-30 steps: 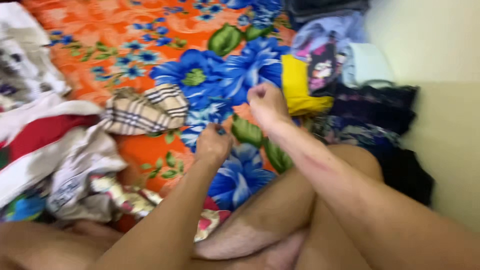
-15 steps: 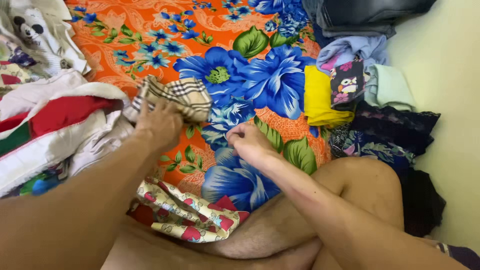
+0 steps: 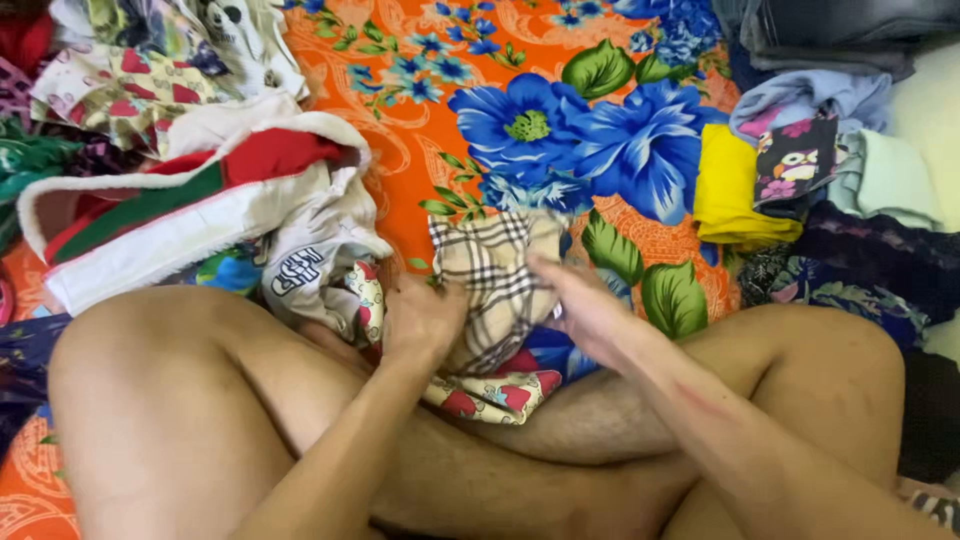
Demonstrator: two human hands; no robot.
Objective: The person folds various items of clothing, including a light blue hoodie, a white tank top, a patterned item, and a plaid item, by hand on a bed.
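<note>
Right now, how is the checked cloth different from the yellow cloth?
The checked cloth has beige, black and white squares; the yellow cloth is plain. The checked cloth is loose and rumpled, held between the left hand and right hand; the yellow cloth lies folded and untouched beside other folded clothes. Both sit on the orange flowered sheet.

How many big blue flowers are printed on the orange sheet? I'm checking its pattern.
2 show whole: one large blue flower with a green centre at mid-sheet, and another large blue flower touching it on the right. The beige checked cloth and clothing piles may hide more.
</note>
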